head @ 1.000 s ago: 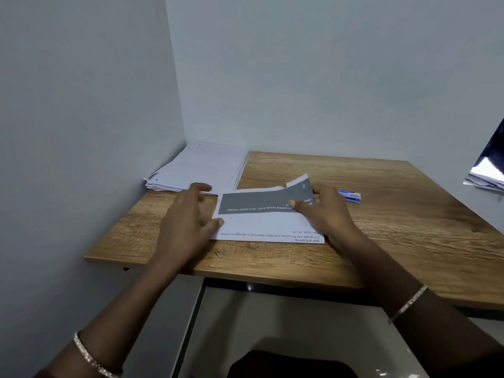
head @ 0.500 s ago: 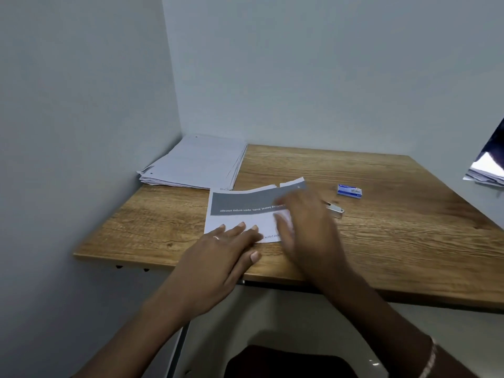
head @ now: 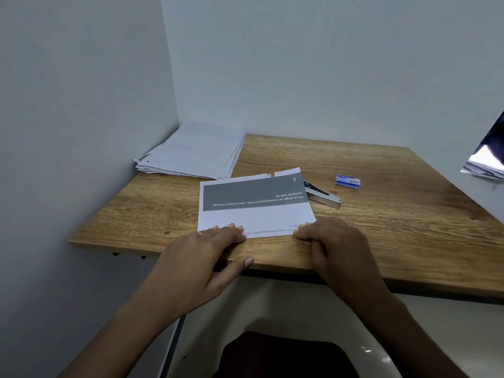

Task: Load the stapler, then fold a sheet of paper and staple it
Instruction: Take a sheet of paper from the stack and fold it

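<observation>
Now both hands sit at the near edge of the folded sheet of paper, which lies flat on the wooden table with its grey printed band facing up and its text upside down to the wearer. Half a second ago the right hand was a blur sweeping across the middle of the sheet; it has since come back toward 6 o'clock and settled on the sheet's near right corner. The right hand is curled, its fingertips pressing down on that corner, not gripping anything that can be seen. The left hand has barely moved: it lies open and flat, fingers spread over the near left part of the sheet, thumb hanging off the table's front edge. A second ago both hands were further up, at the sheet's left side and far right corner.

With the right hand withdrawn, the stapler shows more fully, lying on the table at about 2 o'clock from the sheet, its rear end tucked just under the sheet's far right corner. The small blue staple box rests a little beyond the stapler, toward 2 o'clock, apart from it. A stack of papers occupies the far left corner at 11 o'clock, against the wall.
</observation>
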`<action>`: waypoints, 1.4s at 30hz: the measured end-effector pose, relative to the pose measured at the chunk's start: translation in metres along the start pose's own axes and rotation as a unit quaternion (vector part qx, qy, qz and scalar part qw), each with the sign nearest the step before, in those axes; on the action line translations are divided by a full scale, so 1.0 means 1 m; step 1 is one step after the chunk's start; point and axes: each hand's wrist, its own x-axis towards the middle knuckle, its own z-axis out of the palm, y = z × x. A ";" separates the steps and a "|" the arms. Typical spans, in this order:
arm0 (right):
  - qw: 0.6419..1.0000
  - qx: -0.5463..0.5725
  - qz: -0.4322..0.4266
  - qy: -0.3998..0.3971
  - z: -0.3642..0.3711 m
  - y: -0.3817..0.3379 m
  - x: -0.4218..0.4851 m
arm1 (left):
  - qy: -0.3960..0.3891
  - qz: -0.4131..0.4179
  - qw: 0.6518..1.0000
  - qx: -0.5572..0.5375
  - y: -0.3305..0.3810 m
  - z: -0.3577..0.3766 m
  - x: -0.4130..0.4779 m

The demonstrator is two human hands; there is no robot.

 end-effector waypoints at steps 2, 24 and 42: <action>1.000 -0.012 0.014 0.010 -0.005 0.006 -0.003 | 0.015 0.007 0.999 0.037 -0.003 -0.005 -0.007; 0.984 0.059 -0.159 0.052 0.015 -0.045 -0.018 | 0.256 0.113 0.959 0.044 0.017 0.018 -0.020; 0.946 0.014 -0.218 0.239 -0.014 -0.017 0.008 | 0.290 0.011 0.957 -0.008 0.027 -0.029 0.004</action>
